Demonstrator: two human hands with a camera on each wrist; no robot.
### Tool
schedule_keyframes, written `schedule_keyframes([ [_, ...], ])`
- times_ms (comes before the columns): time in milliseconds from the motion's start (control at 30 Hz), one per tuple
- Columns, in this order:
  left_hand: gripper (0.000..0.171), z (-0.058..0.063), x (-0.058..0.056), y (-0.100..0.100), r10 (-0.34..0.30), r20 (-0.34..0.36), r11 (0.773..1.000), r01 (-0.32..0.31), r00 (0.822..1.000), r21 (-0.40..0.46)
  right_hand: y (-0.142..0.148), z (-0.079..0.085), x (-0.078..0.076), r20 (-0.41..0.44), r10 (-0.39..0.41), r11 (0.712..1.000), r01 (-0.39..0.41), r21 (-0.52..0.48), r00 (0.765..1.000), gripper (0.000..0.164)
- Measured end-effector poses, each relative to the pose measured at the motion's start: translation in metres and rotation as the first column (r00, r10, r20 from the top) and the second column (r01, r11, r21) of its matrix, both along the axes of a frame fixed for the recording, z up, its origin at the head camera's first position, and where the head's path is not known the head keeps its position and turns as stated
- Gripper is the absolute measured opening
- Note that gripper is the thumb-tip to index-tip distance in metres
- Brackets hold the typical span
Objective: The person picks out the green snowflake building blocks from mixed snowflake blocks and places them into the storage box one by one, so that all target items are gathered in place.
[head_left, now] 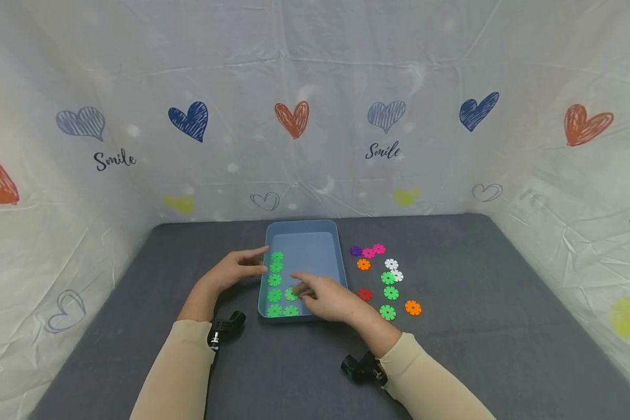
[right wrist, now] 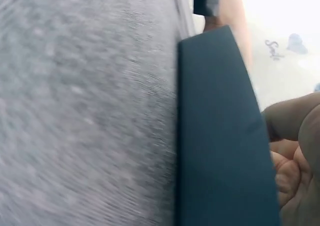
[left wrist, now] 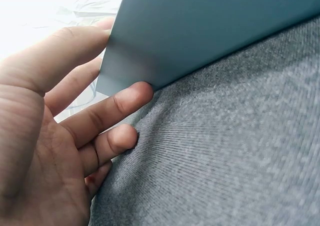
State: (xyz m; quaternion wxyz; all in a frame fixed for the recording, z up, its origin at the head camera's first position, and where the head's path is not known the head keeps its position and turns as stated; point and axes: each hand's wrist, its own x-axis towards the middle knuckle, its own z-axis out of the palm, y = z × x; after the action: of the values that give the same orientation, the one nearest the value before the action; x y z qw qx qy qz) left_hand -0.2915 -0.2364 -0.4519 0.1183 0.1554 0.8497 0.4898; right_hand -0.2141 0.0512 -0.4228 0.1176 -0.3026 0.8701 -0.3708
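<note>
My left hand [head_left: 237, 269] touches the left wall of a shallow blue tray [head_left: 315, 226], with its fingers mostly extended. In the left wrist view, the thumb [left wrist: 75, 46] rests on the tray's edge. My right hand [head_left: 328, 297] is over the tray's near part, fingertips on the right edge of a green snowflake disc [head_left: 290, 294]. Its index finger points farther left and forward. Several green snowflake discs [head_left: 275, 280] line the tray's left side, and another [head_left: 291, 310] lies near the front wall. In the right wrist view, the tray wall [right wrist: 220, 136] hides part of the right hand.
Right of the tray on the grey cloth lie loose discs: purple [head_left: 356, 251], pink [head_left: 368, 253], orange [head_left: 364, 264], white [head_left: 391, 263], red [head_left: 364, 294], several green [head_left: 391, 293], and another orange [head_left: 413, 307]. A white curtain [head_left: 336, 175] with hearts stands behind.
</note>
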Motion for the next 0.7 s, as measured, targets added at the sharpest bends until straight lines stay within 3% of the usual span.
schedule_keyframes([
  [200, 0.070, 0.001, 0.000, 0.000, 0.004, 0.007, 1.000, -0.004, 1.000, 0.003, 0.024, 0.019, -0.005, -0.063, -0.082, 0.994, 0.076, -0.084, 0.995, 0.048],
  [433, 0.071, 0.001, 0.000, -0.002, -0.002, 0.010, 1.000, 0.001, 1.000, 0.020, 0.077, 0.036, -0.019, -0.023, -0.233, 0.963, 0.227, -0.144, 0.972, 0.043],
  [600, 0.072, 0.000, 0.000, -0.002, -0.005, 0.012, 1.000, 0.005, 1.000, 0.027, 0.116, 0.036, -0.029, -0.010, -0.282, 0.955, 0.280, -0.099, 0.959, 0.043],
  [700, 0.072, 0.000, 0.000, -0.002, -0.006, 0.011, 1.000, 0.006, 1.000, 0.027, 0.135, 0.034, -0.033, 0.016, -0.309, 0.951, 0.309, -0.014, 0.951, 0.044],
])
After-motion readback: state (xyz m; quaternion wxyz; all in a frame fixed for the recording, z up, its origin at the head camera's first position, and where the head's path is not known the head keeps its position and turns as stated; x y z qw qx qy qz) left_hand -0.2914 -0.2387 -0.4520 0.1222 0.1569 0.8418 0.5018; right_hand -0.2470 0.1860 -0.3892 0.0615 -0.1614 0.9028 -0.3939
